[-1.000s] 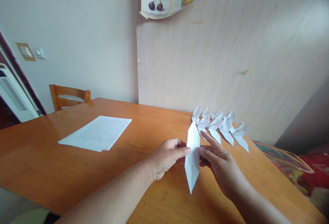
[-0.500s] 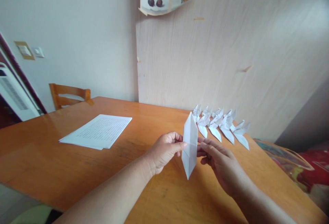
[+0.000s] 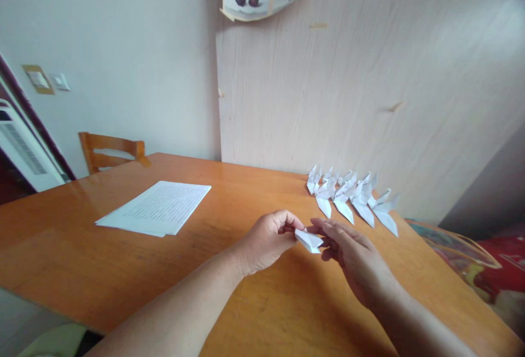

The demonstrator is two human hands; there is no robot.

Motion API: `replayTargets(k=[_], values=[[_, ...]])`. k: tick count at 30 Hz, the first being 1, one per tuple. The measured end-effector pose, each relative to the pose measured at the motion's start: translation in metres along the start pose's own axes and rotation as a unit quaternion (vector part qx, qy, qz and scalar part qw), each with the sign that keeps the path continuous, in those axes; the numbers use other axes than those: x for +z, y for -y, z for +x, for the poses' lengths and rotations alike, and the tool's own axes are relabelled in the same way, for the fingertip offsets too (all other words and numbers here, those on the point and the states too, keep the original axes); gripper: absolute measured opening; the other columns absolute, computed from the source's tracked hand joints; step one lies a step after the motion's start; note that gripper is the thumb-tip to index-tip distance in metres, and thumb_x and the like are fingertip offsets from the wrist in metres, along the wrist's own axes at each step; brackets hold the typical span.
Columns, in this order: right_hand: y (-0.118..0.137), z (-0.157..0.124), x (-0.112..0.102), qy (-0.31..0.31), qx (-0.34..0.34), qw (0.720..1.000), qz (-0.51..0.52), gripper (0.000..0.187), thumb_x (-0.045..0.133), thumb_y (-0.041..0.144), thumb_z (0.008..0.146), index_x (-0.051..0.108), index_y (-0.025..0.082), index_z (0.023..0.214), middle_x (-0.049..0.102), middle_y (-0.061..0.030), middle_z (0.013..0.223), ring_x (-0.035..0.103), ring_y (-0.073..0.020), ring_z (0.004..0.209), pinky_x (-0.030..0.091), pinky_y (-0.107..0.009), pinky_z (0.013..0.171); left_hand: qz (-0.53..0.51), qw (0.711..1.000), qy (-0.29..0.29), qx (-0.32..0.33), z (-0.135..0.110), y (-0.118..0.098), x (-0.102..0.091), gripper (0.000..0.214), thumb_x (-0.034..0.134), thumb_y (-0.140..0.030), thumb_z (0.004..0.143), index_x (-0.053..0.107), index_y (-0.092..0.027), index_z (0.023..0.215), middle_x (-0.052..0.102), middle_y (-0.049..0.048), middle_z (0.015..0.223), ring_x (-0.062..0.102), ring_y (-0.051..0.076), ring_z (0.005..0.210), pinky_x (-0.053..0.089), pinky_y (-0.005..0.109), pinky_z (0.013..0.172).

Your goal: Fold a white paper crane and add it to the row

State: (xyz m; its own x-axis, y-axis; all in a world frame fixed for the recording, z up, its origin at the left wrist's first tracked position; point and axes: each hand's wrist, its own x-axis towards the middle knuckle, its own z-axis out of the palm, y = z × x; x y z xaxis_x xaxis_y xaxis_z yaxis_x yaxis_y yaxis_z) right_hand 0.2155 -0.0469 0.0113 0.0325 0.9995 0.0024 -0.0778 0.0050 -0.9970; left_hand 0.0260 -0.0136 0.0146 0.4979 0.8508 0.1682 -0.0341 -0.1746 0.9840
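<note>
A small piece of folded white paper (image 3: 308, 240) is held above the table, turned so that it looks short and narrow with layered folds at its near end. My left hand (image 3: 273, 239) is closed, pinching its left end between thumb and fingers. At the other end is my right hand (image 3: 348, 250), its fingers bent together around the paper's right edge; their exact contact is partly hidden. Beyond the hands, several folded white paper birds (image 3: 344, 198) stand in rows on the table.
A stack of printed sheets (image 3: 158, 208) lies on the left of the wooden table (image 3: 246, 193). Behind the table's far left corner is a wooden chair (image 3: 112, 150). The wall panel (image 3: 287, 100) rises along the back edge. Red and clear plastic items (image 3: 488, 269) sit past the right edge.
The folded paper has turned from a tall, upright diamond shape to a short, nearly end-on view. Both hands stay almost where they were, with the right fingers slightly nearer the left.
</note>
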Motion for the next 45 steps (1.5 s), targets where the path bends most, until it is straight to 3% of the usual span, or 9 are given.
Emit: replayTargets(k=[5,9,13,18,24,29,35,45], values=[[-0.003,0.004,-0.001,0.007,0.023,0.996,-0.09,0.026,0.062,0.034,0.082,0.075,0.021,0.101,0.074,-0.0057,0.095,0.064,-0.0202,0.078,0.044,-0.031,0.065,0.129,0.99,0.063,0.009,0.0,0.016,-0.003,0.018,0.056,-0.017,0.086,0.061,-0.018,0.103,0.07,0.0051,0.099,0.065,0.018,0.087,0.048,0.029,0.075],[-0.016,0.011,-0.006,0.075,-0.021,0.983,-0.169,0.026,0.06,0.025,0.078,0.076,0.024,0.098,0.075,-0.0011,0.086,0.064,-0.0219,0.082,0.046,-0.033,0.075,0.323,0.938,0.097,0.083,-0.001,0.02,-0.008,0.033,0.051,-0.004,0.076,0.067,-0.021,0.099,0.069,0.0029,0.099,0.061,0.02,0.093,0.046,0.032,0.084],[-0.025,0.016,-0.012,0.104,-0.074,0.957,-0.262,0.032,0.056,0.019,0.078,0.076,0.026,0.101,0.075,-0.0005,0.096,0.065,-0.024,0.091,0.046,-0.035,0.082,0.401,0.899,0.134,0.114,-0.001,0.017,-0.011,0.035,0.051,-0.003,0.075,0.068,-0.021,0.099,0.069,0.005,0.099,0.058,0.023,0.098,0.045,0.034,0.088],[-0.018,0.014,-0.02,0.103,-0.116,0.914,-0.375,0.033,0.055,0.015,0.076,0.073,0.025,0.102,0.072,-0.0035,0.096,0.063,-0.0205,0.079,0.046,-0.034,0.075,0.41,0.895,0.138,0.109,-0.001,0.015,-0.009,0.032,0.052,-0.004,0.075,0.068,-0.021,0.097,0.068,0.005,0.096,0.058,0.023,0.095,0.045,0.033,0.086],[-0.002,0.002,-0.022,0.157,-0.177,0.847,-0.475,0.036,0.058,0.007,0.069,0.07,0.026,0.097,0.067,-0.0038,0.098,0.06,-0.0212,0.091,0.044,-0.032,0.08,0.399,0.902,0.135,0.097,-0.003,0.014,-0.01,0.033,0.053,-0.006,0.077,0.068,-0.022,0.102,0.067,0.0048,0.097,0.057,0.023,0.099,0.045,0.033,0.087],[0.003,-0.006,-0.015,0.192,-0.182,0.817,-0.512,0.027,0.056,0.01,0.077,0.072,0.026,0.091,0.065,-0.0046,0.092,0.059,-0.0205,0.085,0.043,-0.032,0.076,0.395,0.898,0.153,0.121,-0.001,0.014,-0.009,0.032,0.053,-0.004,0.076,0.069,-0.022,0.096,0.068,0.004,0.096,0.058,0.022,0.095,0.044,0.034,0.089],[0.004,-0.008,-0.012,0.192,-0.168,0.809,-0.529,0.02,0.056,0.011,0.08,0.07,0.024,0.086,0.062,-0.0043,0.087,0.057,-0.0191,0.08,0.041,-0.03,0.072,0.408,0.89,0.153,0.135,-0.001,0.015,-0.01,0.026,0.053,-0.006,0.078,0.069,-0.019,0.093,0.064,0.0063,0.101,0.059,0.021,0.096,0.045,0.031,0.085],[0.006,-0.009,-0.015,0.2,-0.158,0.802,-0.54,0.016,0.058,0.016,0.083,0.068,0.023,0.092,0.061,-0.0049,0.093,0.058,-0.0184,0.082,0.042,-0.03,0.073,0.427,0.883,0.166,0.103,-0.001,0.009,-0.014,0.026,0.057,-0.012,0.075,0.066,-0.02,0.098,0.063,0.0057,0.098,0.058,0.023,0.096,0.046,0.031,0.082]])
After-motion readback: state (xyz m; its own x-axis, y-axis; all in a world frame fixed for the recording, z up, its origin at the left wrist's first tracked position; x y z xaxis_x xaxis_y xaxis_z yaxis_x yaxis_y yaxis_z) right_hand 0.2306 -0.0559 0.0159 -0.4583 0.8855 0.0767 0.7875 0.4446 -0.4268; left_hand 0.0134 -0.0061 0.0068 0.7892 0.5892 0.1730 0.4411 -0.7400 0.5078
